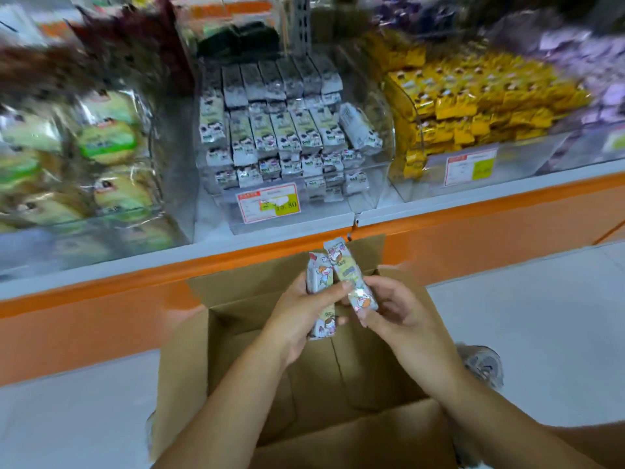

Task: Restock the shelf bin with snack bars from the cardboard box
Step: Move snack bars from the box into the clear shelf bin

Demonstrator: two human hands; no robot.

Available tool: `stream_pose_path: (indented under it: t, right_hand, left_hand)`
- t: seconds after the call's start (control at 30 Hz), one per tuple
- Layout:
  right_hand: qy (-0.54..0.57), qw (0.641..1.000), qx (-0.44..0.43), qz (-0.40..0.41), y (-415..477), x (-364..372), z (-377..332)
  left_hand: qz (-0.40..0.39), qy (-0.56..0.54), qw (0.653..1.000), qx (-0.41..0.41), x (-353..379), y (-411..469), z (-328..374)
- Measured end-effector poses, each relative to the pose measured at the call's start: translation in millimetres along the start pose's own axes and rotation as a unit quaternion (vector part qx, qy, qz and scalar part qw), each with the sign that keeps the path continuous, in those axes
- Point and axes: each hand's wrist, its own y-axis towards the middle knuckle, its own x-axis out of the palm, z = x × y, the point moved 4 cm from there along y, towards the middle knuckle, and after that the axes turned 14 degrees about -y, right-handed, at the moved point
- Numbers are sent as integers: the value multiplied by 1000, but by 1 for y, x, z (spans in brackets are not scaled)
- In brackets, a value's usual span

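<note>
Wrapped snack bars [345,269] (cartoon print) — above open box [243,289]

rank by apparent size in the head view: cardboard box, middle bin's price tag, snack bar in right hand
1. cardboard box
2. price tag and snack bar look alike; the bar is nearer the camera, so unranked

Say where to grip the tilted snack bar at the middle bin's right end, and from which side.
Likely pinch the tilted snack bar across its long edges near mid-length, from above and in front: it lies slanted atop the packed row, broad face exposed, the clear bin wall close on its right.
</note>
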Motion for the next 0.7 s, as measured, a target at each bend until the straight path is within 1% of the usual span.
stream_pose_path:
  t: [0.1,0.2,0.27,0.33,0.4,0.47,0.6,0.7]
  right_hand:
    - [39,999,14,-24,-3,-15,-20]
    - [6,999,-5,-47,-1,-37,-44]
    - [-25,997,-16,-71,2,-49,-61]
    - [3,996,-27,-85,7,-57,-80]
    - [57,995,-36,-77,14,-63,-101]
    - [86,994,-51,-52,23,-68,-122]
    - [78,992,-98,-26,37,-59,-157]
    - [40,993,-110,-28,53,-39,-175]
  left_hand:
    - [14,-4,999,46,3,-13,23]
    - [27,12,997,76,-1,-23,47]
    - [-2,57,996,66,2,-29,60]
    - [-38,116,991,56,9,-35,71]
    - [-38,150,985,78,16,-41,87]
    - [-21,156,981,116,22,-46,108]
    - [7,148,972,182,34,-62,151]
    - [29,194,959,205,36,-73,176]
